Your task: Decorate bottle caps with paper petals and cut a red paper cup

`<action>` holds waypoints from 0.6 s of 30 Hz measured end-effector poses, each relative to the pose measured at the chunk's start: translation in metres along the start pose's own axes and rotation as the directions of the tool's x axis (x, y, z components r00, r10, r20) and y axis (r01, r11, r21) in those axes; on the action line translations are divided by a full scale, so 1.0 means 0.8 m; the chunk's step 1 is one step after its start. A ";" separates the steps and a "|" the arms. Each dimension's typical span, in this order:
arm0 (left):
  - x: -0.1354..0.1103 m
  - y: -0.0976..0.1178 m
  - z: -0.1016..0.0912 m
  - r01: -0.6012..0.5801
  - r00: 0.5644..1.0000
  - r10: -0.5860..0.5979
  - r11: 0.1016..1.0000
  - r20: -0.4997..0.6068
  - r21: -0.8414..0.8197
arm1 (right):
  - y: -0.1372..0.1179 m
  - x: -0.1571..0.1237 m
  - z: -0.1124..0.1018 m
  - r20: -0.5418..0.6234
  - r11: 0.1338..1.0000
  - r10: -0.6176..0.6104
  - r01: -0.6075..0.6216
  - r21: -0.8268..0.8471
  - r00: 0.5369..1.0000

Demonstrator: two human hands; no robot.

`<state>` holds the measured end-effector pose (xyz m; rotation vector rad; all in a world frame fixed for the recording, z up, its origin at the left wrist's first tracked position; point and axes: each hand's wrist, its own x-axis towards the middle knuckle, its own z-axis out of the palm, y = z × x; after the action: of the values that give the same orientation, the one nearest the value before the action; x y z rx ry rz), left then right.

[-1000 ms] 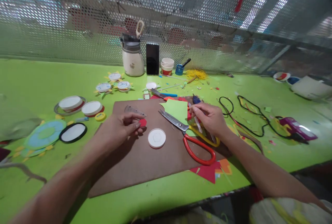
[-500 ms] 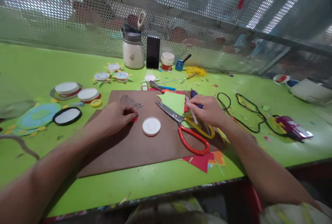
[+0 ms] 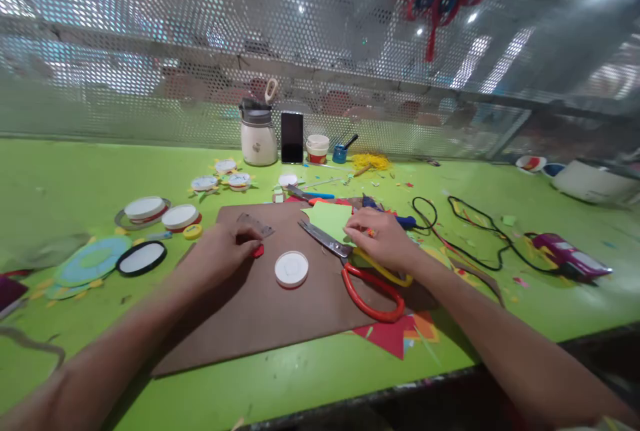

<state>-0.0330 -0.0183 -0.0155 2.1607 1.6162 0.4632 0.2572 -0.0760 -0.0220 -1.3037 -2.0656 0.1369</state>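
My left hand point(image 3: 227, 251) is closed, with its fingertips pinching a small red paper piece point(image 3: 258, 251) above the brown board point(image 3: 240, 324). A clear plastic ruler piece point(image 3: 256, 223) lies just behind those fingers. Between my hands rests a round white lid point(image 3: 291, 270) with a faint outline drawn inside. My right hand point(image 3: 383, 238) has its fingers drawn together over the edge of a light green paper sheet point(image 3: 327, 218). A small red-orange bit shows at its fingers, but what they hold is unclear. Under that hand lie red-handled scissors point(image 3: 373, 294) and a yellow scissor handle point(image 3: 385, 271).
Decorated discs point(image 3: 240, 181), white lids point(image 3: 144, 208) and a black-rimmed oval point(image 3: 141, 258) stand at left. Along the back are a white jug point(image 3: 259, 141), a phone point(image 3: 292, 138) and a blue pot point(image 3: 340, 153). A black cable runs to a purple device point(image 3: 570, 256) at right.
The view has tilted upward. The pale stick in my right hand no longer shows, and that hand has turned palm-down over the green paper. My left hand keeps the red piece.
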 end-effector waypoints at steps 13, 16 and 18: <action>-0.009 0.021 -0.014 -0.023 0.992 0.045 0.983 -0.121 0.183 | -0.004 0.003 -0.021 -0.052 0.998 0.064 -0.064 -0.006 0.997; -0.009 0.024 -0.009 -0.106 0.993 0.112 0.987 -0.045 0.119 | -0.002 0.007 -0.035 -0.039 0.991 0.118 -0.120 -0.066 0.992; -0.013 0.026 -0.003 -0.164 0.986 0.164 0.986 0.005 0.010 | 0.003 0.010 -0.041 -0.017 0.981 0.156 -0.157 -0.113 0.988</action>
<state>-0.0197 -0.0328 -0.0036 2.3112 1.4470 0.4993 0.2764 -0.0768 0.0055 -1.5342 -1.9876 0.0837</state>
